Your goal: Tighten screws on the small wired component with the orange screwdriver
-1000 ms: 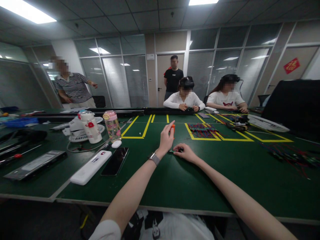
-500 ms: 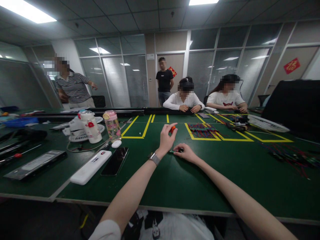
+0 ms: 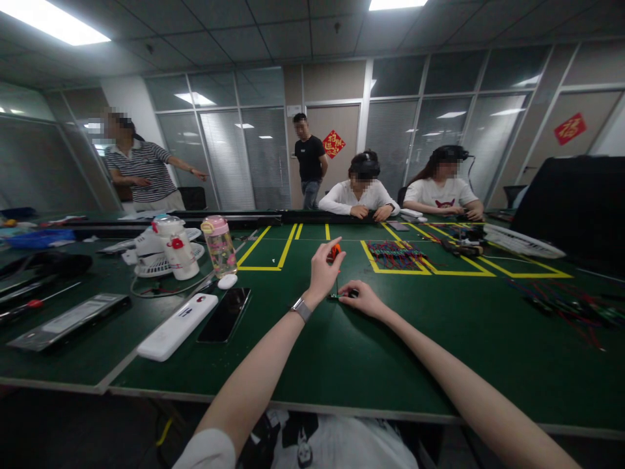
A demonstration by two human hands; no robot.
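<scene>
My left hand (image 3: pixel 322 268), with a metal-banded watch at its wrist, is closed round the orange handle of an upright screwdriver (image 3: pixel 334 253). The thin shaft runs down to a small green circuit board (image 3: pixel 334 297) low over the table. From the right, my right hand (image 3: pixel 364 300) pinches the edge of that board between thumb and fingers. Something dark shows under the curled fingers, too small to name. Whether the tip sits in a screw is too small to see.
On the green table (image 3: pixel 312 365) lie a white power bank (image 3: pixel 178 327) and a black phone (image 3: pixel 224 316) at left, near a pink-lidded bottle (image 3: pixel 219 247) and white jug (image 3: pixel 176 251). Wired boards (image 3: pixel 398 255) lie inside yellow tape, more wires (image 3: pixel 581 306) rightward. Several people are beyond.
My left hand and the screwdriver have shifted very slightly left; my right hand stays put. Behind, the standing person in black has moved left, and the striped-shirt person's arm reaches further out.
</scene>
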